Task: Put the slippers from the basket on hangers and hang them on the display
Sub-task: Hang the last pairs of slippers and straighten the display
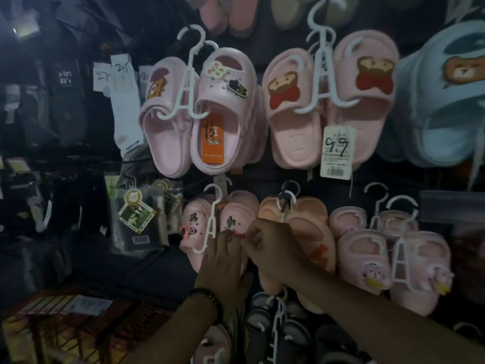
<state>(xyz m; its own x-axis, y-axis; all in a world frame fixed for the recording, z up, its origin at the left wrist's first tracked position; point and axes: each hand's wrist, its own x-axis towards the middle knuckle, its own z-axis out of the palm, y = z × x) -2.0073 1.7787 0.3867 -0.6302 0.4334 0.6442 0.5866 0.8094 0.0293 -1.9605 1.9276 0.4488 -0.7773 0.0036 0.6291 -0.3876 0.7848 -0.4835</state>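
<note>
A pair of pink slippers with small charms point(195, 227) hangs on a white hanger point(211, 227) in the lower row of the display. My left hand point(223, 261) rests on the right slipper of that pair with its fingers spread. My right hand point(265, 243) pinches something small and red at that slipper's upper edge; what it is I cannot tell. Both hands touch near the slipper's strap. The basket is out of sight.
Upper row: pink clogs with an orange tag point(212, 143), pink bear slides with a price tag point(337, 152), a blue bear slipper point(446, 101). Lower row: peach slippers point(309, 232), pink charm clogs point(393, 264), dark slippers point(288, 334). Packaged socks point(136, 219) hang left.
</note>
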